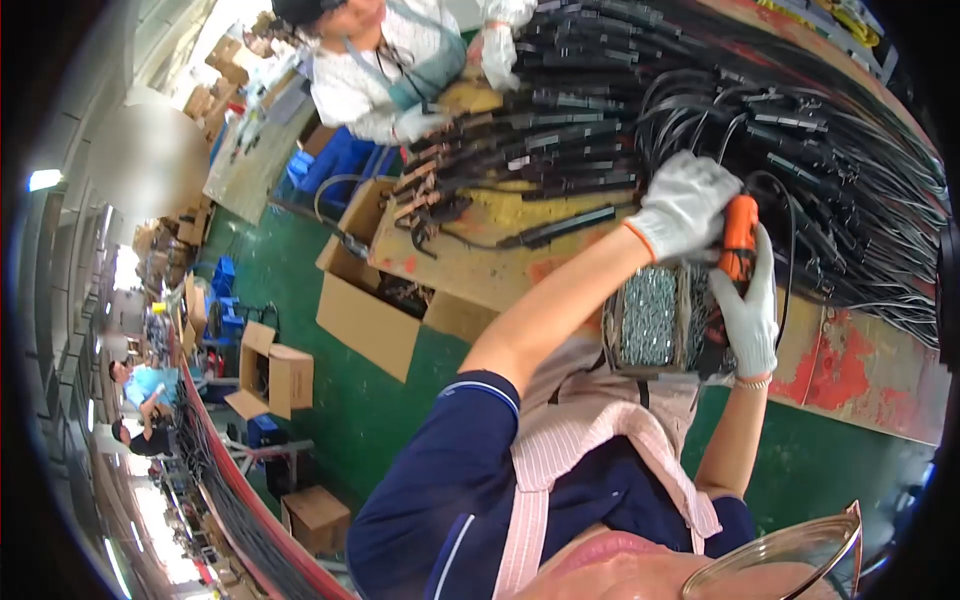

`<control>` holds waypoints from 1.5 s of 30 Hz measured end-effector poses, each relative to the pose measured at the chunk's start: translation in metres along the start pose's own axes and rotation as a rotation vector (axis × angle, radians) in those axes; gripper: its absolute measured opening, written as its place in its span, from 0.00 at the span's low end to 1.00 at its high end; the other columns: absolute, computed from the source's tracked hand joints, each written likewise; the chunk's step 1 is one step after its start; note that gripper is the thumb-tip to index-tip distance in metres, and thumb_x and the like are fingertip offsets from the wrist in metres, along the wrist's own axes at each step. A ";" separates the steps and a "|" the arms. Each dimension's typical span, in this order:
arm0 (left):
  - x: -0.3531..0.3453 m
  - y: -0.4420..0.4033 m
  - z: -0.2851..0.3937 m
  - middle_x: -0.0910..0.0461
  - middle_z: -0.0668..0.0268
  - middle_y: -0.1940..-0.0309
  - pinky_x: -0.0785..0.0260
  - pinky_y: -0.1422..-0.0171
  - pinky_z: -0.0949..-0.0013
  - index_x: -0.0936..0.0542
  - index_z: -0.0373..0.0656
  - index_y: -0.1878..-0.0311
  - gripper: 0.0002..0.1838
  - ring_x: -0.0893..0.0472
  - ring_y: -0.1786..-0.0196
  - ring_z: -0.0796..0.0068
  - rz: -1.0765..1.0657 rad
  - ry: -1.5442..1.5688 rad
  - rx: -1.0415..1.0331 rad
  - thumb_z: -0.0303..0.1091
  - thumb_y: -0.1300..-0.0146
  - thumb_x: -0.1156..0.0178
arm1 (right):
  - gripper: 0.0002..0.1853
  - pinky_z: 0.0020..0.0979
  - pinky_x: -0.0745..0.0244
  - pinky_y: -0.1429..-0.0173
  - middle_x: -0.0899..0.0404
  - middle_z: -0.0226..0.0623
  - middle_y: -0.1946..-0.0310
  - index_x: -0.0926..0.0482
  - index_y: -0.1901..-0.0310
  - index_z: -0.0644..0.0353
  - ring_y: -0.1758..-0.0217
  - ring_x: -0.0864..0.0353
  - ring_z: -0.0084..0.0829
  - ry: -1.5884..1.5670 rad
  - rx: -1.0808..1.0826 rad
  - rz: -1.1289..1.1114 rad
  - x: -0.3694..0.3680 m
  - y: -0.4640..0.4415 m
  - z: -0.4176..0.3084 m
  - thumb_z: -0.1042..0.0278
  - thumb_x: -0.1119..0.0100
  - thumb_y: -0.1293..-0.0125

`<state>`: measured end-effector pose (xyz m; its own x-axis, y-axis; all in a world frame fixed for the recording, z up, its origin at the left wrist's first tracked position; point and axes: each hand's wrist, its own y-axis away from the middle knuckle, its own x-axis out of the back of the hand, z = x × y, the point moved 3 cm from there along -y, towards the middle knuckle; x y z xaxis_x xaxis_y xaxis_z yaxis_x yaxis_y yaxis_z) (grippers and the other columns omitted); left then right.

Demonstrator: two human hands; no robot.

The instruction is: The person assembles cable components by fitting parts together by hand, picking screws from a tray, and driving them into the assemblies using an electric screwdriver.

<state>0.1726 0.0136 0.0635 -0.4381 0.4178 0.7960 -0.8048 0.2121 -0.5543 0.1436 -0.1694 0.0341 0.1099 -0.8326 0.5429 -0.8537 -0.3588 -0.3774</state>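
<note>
My right hand (750, 320), in a white glove, is wrapped around an orange power screwdriver (738, 238). Just left of the tool, my left hand (688, 205) is closed, in a white glove with an orange cuff. Whatever its curled fingers hold is hidden. Below both hands, close to my apron, stands a box (607, 335) full of small silvery screws (648, 318). Black cables (690, 115) with dark housings lie just beyond my left hand.
A worn table (480, 240) carries bundles of black cables. Across it, a co-worker (400, 70) in white gloves handles cable ends. An open cardboard box (370, 330) stands by the table's left edge. Another carton (290, 380) and blue bins (222, 285) are farther left.
</note>
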 end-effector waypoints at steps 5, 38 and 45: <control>0.064 0.104 -0.021 0.14 0.59 0.56 0.28 0.43 0.52 0.17 0.43 0.49 0.19 0.16 0.51 0.57 0.246 0.001 0.217 0.36 0.45 0.32 | 0.32 0.40 0.28 0.34 0.27 0.47 0.38 0.28 0.32 0.57 0.38 0.24 0.46 0.250 -0.031 0.007 -0.002 0.000 -0.005 0.65 0.30 0.38; 0.320 0.260 -0.058 0.17 0.70 0.72 0.28 0.55 0.59 0.18 0.52 0.64 0.11 0.16 0.63 0.64 -0.233 -0.718 0.342 0.38 0.50 0.27 | 0.23 0.43 0.21 0.53 0.22 0.40 0.56 0.24 0.41 0.44 0.56 0.17 0.46 0.187 0.662 -0.810 -0.191 -0.078 -0.137 0.49 0.35 0.35; 0.323 0.243 -0.001 0.17 0.69 0.72 0.30 0.54 0.57 0.15 0.51 0.59 0.14 0.18 0.65 0.62 -0.228 -0.740 0.421 0.39 0.49 0.27 | 0.23 0.46 0.20 0.59 0.20 0.38 0.59 0.26 0.44 0.44 0.61 0.15 0.47 0.185 0.943 -0.955 -0.208 -0.067 -0.169 0.44 0.35 0.36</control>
<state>-0.1643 0.2007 0.1851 -0.2786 -0.3053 0.9106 -0.9211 -0.1836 -0.3434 0.0918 0.0988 0.0734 0.3251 -0.0559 0.9440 0.1959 -0.9726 -0.1251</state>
